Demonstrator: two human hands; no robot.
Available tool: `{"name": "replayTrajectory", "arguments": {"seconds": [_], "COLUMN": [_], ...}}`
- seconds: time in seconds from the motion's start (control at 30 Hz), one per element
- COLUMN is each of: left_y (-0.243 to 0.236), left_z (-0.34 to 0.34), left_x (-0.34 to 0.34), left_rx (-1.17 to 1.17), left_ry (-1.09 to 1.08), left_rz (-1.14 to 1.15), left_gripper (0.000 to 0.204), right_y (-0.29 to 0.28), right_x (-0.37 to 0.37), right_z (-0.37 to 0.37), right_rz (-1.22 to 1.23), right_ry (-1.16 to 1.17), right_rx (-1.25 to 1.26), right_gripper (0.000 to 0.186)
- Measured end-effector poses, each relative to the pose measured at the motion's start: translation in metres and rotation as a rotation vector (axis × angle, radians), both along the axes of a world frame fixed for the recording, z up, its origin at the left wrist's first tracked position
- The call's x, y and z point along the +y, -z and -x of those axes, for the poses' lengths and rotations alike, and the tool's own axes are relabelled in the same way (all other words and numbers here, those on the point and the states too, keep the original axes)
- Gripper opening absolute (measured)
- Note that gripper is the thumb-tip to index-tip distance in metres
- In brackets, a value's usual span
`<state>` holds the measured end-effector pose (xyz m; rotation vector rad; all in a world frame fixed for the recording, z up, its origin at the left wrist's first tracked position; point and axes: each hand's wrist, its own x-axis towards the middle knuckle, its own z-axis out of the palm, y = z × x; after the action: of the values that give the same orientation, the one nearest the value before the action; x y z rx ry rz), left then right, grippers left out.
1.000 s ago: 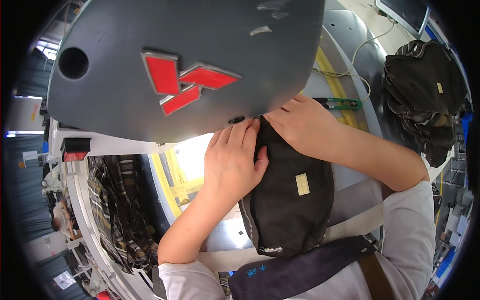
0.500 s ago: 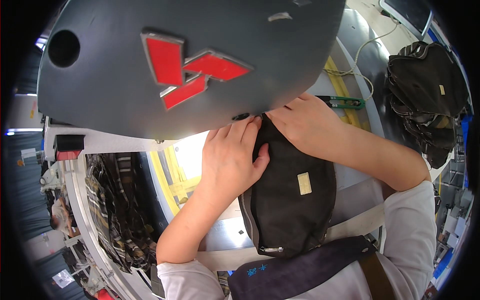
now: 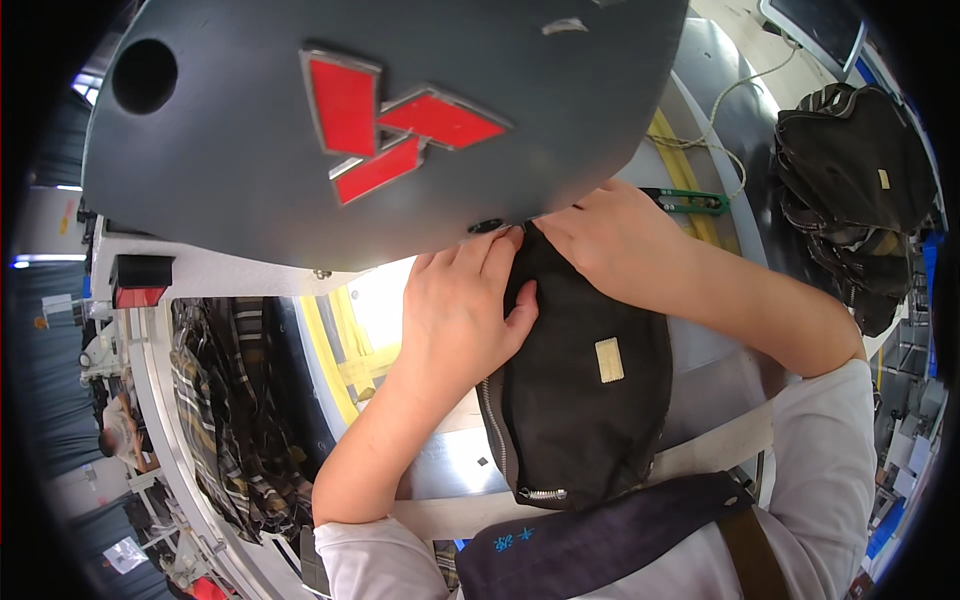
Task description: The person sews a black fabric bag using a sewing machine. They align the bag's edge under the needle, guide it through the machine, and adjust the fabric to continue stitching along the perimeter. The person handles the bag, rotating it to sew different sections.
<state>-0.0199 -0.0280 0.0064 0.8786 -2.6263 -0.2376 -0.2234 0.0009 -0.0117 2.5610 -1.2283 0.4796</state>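
Note:
A dark brown-black cloth garment piece (image 3: 580, 410) with a metal zipper along its left edge and a small pale label lies before me, its far end under the grey sewing machine head (image 3: 240, 170). My left hand (image 3: 457, 300) rests on its far left edge, fingers stretched forward and thumb apart. On the far right part, my right hand (image 3: 615, 245) has bent fingers closed on the cloth. The machine head hides some of the fingertips and the spot where the cloth is worked.
Green-handled thread snips (image 3: 690, 201) lie right of my right hand, near a pale cord (image 3: 716, 110). More dark garments (image 3: 855, 170) are heaped at the far right. Plaid cloth (image 3: 225, 410) hangs at the left. Yellow tape (image 3: 330, 350) marks the work surface; a screen (image 3: 820, 30) stands far right.
The view has shifted slightly, so the machine head sits a little higher and to the right in it. Both hands stay nearly in place on the cloth.

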Motion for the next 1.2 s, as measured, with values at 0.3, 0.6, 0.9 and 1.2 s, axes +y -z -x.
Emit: {"name": "replayTrajectory", "arguments": {"seconds": [0.3,0.6,0.9,1.2], "left_y": [0.001,0.004,0.004,0.0], "left_z": [0.0,-0.002,-0.002,-0.002], "left_x": [-0.004,-0.007,-0.006,-0.004], "left_rx": [0.007,-0.014,-0.003,-0.021], "left_ry": [-0.006,-0.061,-0.047,-0.024], "left_rz": [0.008,-0.018,0.004,0.038], "left_gripper": [0.042,0.044,0.044,0.041], "right_y": [0.002,0.003,0.002,0.0], "right_x": [-0.001,-0.011,-0.01,-0.006], "right_z": [0.001,0.004,0.003,-0.001], "right_rz": [0.025,0.041,0.026,0.045], "right_ry": [0.037,0.024,0.033,0.05], "right_rx": [0.003,0.008,-0.007,-0.053], "right_gripper": [0.013,0.012,0.012,0.019]}}
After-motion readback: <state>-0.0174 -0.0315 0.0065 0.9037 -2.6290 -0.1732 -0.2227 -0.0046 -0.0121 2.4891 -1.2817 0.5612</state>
